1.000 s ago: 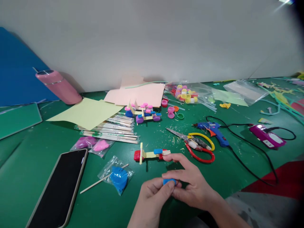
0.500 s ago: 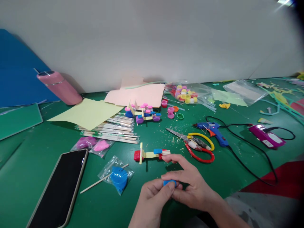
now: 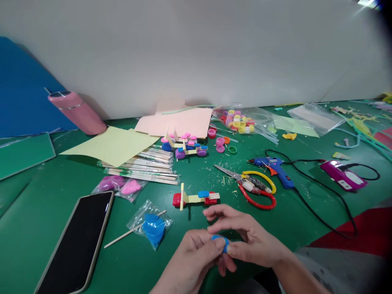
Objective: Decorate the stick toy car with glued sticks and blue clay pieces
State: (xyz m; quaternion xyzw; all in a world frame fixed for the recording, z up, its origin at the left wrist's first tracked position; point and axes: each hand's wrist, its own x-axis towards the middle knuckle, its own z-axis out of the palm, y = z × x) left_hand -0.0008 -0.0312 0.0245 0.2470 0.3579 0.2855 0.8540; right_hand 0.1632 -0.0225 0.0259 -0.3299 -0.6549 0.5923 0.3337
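A small piece of blue modelling clay (image 3: pixel 226 245) is pinched between both hands, low in the head view. My left hand (image 3: pixel 196 253) holds it between thumb and fingers. My right hand (image 3: pixel 251 237) presses its thumb on the clay's right edge, with its upper fingers raised above it. Just beyond the hands stands a small model vehicle (image 3: pixel 192 199) made of sticks, with red ends and a blue pad on top. To the left lies a clear bag of blue clay (image 3: pixel 153 228), with a thin wooden stick (image 3: pixel 122 236) partly under it.
Scissors (image 3: pixel 257 185), a blue glue gun (image 3: pixel 274 167) and its black cord lie to the right, near a purple power box (image 3: pixel 343 175). A phone (image 3: pixel 76 245) lies left. Behind are finished models (image 3: pixel 190 151), bundled sticks (image 3: pixel 147 167), coloured caps (image 3: pixel 237 120) and a pink bottle (image 3: pixel 78 112).
My right hand has drawn back slightly from the model vehicle, its index finger now clear of it. Its thumb has come onto the blue clay, which shows more between the hands.
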